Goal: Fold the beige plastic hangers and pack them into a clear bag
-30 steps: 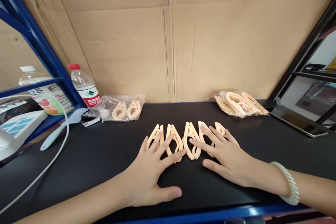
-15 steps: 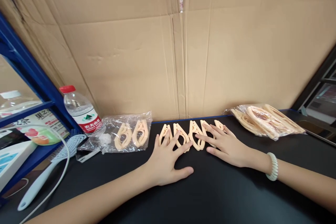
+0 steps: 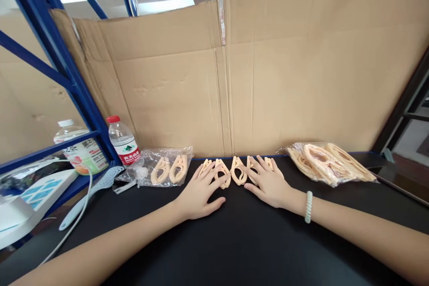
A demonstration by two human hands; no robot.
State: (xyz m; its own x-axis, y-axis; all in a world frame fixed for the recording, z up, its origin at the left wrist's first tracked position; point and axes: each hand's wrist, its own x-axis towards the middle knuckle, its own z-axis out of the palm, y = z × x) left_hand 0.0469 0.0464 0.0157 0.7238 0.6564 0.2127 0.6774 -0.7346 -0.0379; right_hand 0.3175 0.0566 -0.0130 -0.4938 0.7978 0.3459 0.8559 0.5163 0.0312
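Across a flat, matte-black worktop (image 3: 228, 246), I see a bare left hand (image 3: 198, 193) and bare right hand (image 3: 271, 186), fingers spread apart, lying over a row of beige, teardrop-shaped plastic frames (image 3: 234, 173); I judge them light, stiff, slightly slick, best pinched by their side rims.

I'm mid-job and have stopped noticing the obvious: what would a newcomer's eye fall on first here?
First, the bare left hand and bare right hand at the centre, fingers spread over a row of beige, teardrop-shaped pieces on the black tabletop. Next, the red-capped clear plastic bottle at the left, before the tall tan cardboard panel, and the crinkled clear plastic bag of beige looped pieces at the right rear.
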